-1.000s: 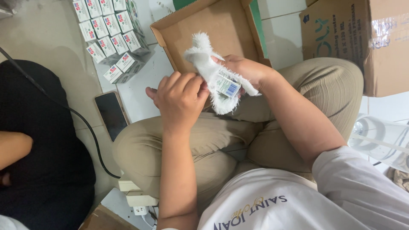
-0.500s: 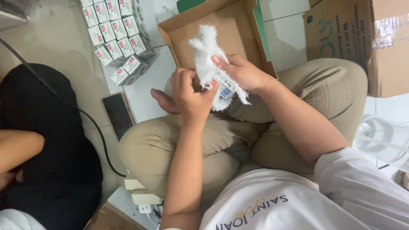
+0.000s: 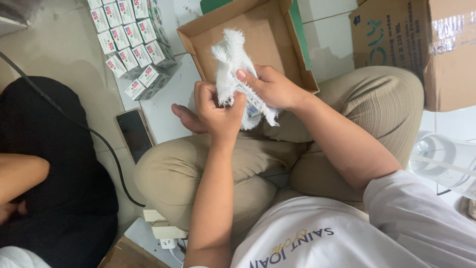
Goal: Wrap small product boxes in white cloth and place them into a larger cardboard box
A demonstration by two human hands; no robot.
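Both hands wrap a fluffy white cloth around a small box, over the lap

The left hand (image 3: 218,110) is curled closed on the fluffy white cloth (image 3: 232,64), thumb pressed onto its lower edge, while the right hand (image 3: 271,87) grips the same bundle from the other side, fingers folded over a small printed box (image 3: 251,102) that peeks out between them. The cloth sticks up past both hands, its tufted top just in front of an open shallow cardboard tray (image 3: 258,30) that lies beyond the knuckles. Out past the left hand, rows of small white cartons (image 3: 131,42) stand on the floor, with a dark phone (image 3: 134,134) nearer the left knee. Beyond the right forearm sits a large brown carton (image 3: 426,44)
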